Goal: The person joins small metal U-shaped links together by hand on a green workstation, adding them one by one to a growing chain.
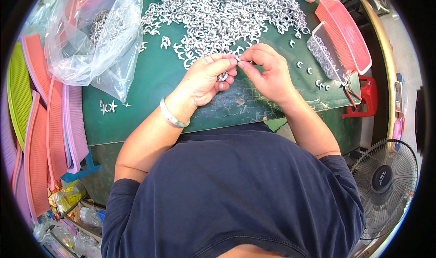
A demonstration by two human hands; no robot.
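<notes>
My left hand [204,78], with a pale bangle [171,114] on its wrist, is closed around a few small silver crescent-shaped metal pieces [222,76] that show between its curled fingers. Thumb and fingertips of my right hand [269,71] pinch a small silver metal piece [237,58], which the left thumb and forefinger touch from the other side. Its exact shape is mostly covered by the fingertips. Just beyond both hands, a large heap of silver crescent-shaped metal pieces [222,17] spreads over the green tabletop [159,94].
A clear plastic bag [72,58] with metal pieces stands at left, near small star-shaped pieces [112,106]. Stacked plastic baskets [34,135] line the left side. At right are a clear tub [315,47], a pink basket [359,53], red-handled pliers [349,94] and a fan [386,190].
</notes>
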